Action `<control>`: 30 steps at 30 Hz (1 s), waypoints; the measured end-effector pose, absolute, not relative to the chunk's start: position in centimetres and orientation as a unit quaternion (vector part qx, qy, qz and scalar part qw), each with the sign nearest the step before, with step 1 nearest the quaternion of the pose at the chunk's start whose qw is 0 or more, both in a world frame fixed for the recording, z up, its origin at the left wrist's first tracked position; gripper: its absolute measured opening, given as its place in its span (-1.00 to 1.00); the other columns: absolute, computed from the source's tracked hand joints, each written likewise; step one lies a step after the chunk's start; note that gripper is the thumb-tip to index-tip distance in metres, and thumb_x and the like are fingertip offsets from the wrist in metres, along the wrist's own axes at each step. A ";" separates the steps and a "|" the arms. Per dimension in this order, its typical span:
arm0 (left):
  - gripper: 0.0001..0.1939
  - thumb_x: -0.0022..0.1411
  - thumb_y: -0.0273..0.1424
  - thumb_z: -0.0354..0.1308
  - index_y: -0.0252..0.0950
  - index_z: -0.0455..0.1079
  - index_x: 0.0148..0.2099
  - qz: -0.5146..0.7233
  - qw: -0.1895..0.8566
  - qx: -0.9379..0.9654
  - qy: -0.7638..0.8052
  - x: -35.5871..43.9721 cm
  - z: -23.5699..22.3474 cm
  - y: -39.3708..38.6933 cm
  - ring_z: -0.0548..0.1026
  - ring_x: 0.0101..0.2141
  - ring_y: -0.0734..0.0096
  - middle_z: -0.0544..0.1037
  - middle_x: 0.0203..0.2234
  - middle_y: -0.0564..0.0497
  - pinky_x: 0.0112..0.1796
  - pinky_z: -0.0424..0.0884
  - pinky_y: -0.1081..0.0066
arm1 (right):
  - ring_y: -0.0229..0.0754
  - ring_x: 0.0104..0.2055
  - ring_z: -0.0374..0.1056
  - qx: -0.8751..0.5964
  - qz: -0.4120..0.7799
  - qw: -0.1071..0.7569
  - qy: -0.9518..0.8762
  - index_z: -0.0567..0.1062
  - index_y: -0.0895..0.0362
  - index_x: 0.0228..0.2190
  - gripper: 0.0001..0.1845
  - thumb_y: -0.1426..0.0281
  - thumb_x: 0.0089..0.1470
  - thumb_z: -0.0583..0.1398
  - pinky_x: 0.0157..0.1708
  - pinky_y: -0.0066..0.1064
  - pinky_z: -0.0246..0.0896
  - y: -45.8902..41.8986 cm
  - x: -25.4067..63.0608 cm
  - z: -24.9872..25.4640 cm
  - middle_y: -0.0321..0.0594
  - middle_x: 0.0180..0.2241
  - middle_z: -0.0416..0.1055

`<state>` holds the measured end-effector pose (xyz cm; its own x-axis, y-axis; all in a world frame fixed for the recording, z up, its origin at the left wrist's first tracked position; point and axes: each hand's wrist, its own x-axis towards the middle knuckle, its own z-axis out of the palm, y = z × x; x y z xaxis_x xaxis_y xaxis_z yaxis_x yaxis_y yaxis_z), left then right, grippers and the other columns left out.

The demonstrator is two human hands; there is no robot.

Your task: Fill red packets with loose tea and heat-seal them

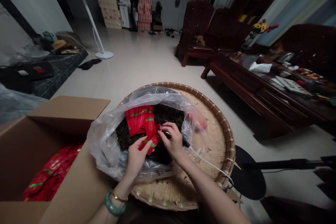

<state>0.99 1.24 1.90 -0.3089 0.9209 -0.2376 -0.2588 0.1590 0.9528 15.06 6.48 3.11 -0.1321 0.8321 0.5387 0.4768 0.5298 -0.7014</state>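
Between my two hands is a red packet (151,141) with green marks, tilted above a clear plastic bag (103,140) of dark loose tea leaves (168,112). My left hand (137,154) pinches its lower left part between thumb and fingers. At the packet's upper right end, the fingertips of my right hand (172,140) are closed on its edge. Just beyond, a fanned stack of similar red packets (138,119) lies on the tea leaves. Under my right wrist, a dark-ended tool with a white cord (199,158) is partly hidden.
The bag rests in a round woven bamboo tray (229,140). At left stands an open cardboard box (69,106) holding many red packets (52,168). Some red items (197,121) lie under plastic on the tray. A wooden table (252,91) stands right, a white fan (104,55) far left.
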 end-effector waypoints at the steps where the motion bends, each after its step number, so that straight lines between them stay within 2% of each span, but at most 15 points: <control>1: -0.51 -0.17 -0.17 0.38 -0.41 0.47 -0.23 0.580 0.500 0.296 0.571 0.9 2.0 1.3 0.50 -0.51 0.37 0.55 -0.45 -0.04 -0.46 0.56 0.43 | -0.11 -0.22 0.31 -0.457 0.166 0.473 -0.735 0.52 0.12 -0.38 -0.83 0.31 0.12 0.17 -0.22 -0.23 0.30 6.5 15.2 3.4 -0.08 -0.31 0.39; 3: -0.51 -0.21 -0.15 0.40 -0.40 0.49 -0.27 0.587 0.477 0.300 0.582 0.7 2.1 1.3 0.51 -0.48 0.33 0.55 -0.44 -0.04 -0.45 0.57 0.40 | -0.12 -0.28 0.25 -0.453 0.141 0.443 -0.761 0.50 0.12 -0.47 -0.82 0.32 0.11 0.17 -0.29 -0.26 0.27 6.5 15.5 4.1 -0.11 -0.38 0.34; 5: -0.49 -0.23 -0.15 0.41 -0.40 0.49 -0.27 0.591 0.474 0.297 0.581 0.4 2.2 1.4 0.51 -0.46 0.33 0.54 -0.43 -0.03 -0.47 0.57 0.40 | -0.13 -0.29 0.24 -0.418 0.152 0.422 -0.790 0.49 0.11 -0.45 -0.81 0.37 0.15 0.12 -0.29 -0.28 0.25 6.4 15.8 4.5 -0.12 -0.39 0.36; 10: -0.45 -0.13 -0.11 0.37 -0.38 0.48 -0.14 0.611 0.540 0.247 0.524 -0.1 2.0 1.6 0.51 -0.34 0.28 0.54 -0.28 -0.08 -0.44 0.58 0.37 | -0.17 -0.31 0.33 -0.391 0.288 0.403 -0.776 0.49 0.10 -0.36 -0.86 0.42 0.12 0.11 -0.26 -0.33 0.27 5.8 15.7 4.7 -0.18 -0.40 0.46; 12: -0.43 -0.12 -0.11 0.37 -0.38 0.48 -0.11 0.611 0.553 0.246 0.511 -0.1 2.1 1.5 0.50 -0.29 0.25 0.53 -0.22 -0.10 -0.39 0.58 0.35 | -0.19 -0.30 0.37 -0.408 0.399 0.394 -0.720 0.49 0.12 -0.32 -0.87 0.38 0.08 0.15 -0.25 -0.35 0.29 5.5 15.4 4.6 -0.20 -0.36 0.49; 15: -0.41 -0.11 -0.09 0.37 -0.40 0.48 -0.10 0.597 0.565 0.259 0.507 -0.1 2.3 1.3 0.51 -0.25 0.21 0.54 -0.22 -0.13 -0.30 0.57 0.32 | -0.17 -0.23 0.43 -0.383 0.578 0.363 -0.622 0.50 0.14 -0.21 -0.69 0.26 -0.01 0.24 -0.16 -0.32 0.31 5.4 15.2 4.6 -0.19 -0.25 0.52; 17: -0.41 -0.09 -0.06 0.34 -0.41 0.49 -0.11 0.582 0.572 0.278 0.506 -0.3 2.5 1.3 0.51 -0.22 0.18 0.55 -0.24 -0.15 -0.20 0.53 0.31 | -0.15 -0.23 0.43 -0.360 0.651 0.324 -0.584 0.52 0.16 -0.21 -0.59 0.16 -0.06 0.27 -0.10 -0.27 0.28 5.4 15.3 4.5 -0.20 -0.25 0.54; 21: -0.45 -0.02 0.00 0.25 -0.37 0.53 -0.16 0.527 0.558 0.362 0.530 -1.2 2.6 1.4 0.51 -0.18 0.15 0.57 -0.26 -0.15 -0.08 0.46 0.28 | -0.15 -0.28 0.43 -0.361 0.699 0.279 -0.550 0.58 0.18 -0.29 -0.47 -0.01 -0.09 0.24 -0.07 -0.19 0.25 5.6 15.8 4.2 -0.22 -0.36 0.55; 25: -0.61 -0.05 -0.04 0.24 -0.26 0.57 -0.34 0.486 0.450 0.464 0.587 -2.5 1.9 1.7 0.54 -0.27 0.11 0.59 -0.36 -0.09 -0.10 0.46 0.21 | -0.14 -0.28 0.44 -0.345 0.722 0.281 -0.530 0.58 0.17 -0.28 -0.49 0.00 -0.09 0.24 -0.06 -0.19 0.25 5.5 16.2 4.1 -0.23 -0.38 0.54; 27: -0.69 -0.03 -0.10 0.24 -0.23 0.57 -0.37 0.480 0.410 0.487 0.604 -2.9 1.5 1.6 0.54 -0.31 0.13 0.59 -0.38 -0.06 -0.14 0.48 0.24 | -0.17 -0.32 0.43 -0.333 0.737 0.276 -0.520 0.57 0.17 -0.25 -0.49 0.01 -0.08 0.25 -0.14 -0.25 0.29 5.3 16.3 4.1 -0.23 -0.38 0.54; 30: -0.69 -0.02 -0.12 0.23 -0.22 0.57 -0.33 0.467 0.404 0.494 0.613 -3.0 1.1 1.4 0.54 -0.34 0.15 0.59 -0.37 -0.04 -0.23 0.48 0.31 | -0.22 -0.38 0.42 -0.328 0.762 0.266 -0.490 0.54 0.17 -0.19 -0.46 0.02 -0.10 0.27 -0.41 -0.41 0.32 4.9 16.4 4.0 -0.20 -0.34 0.53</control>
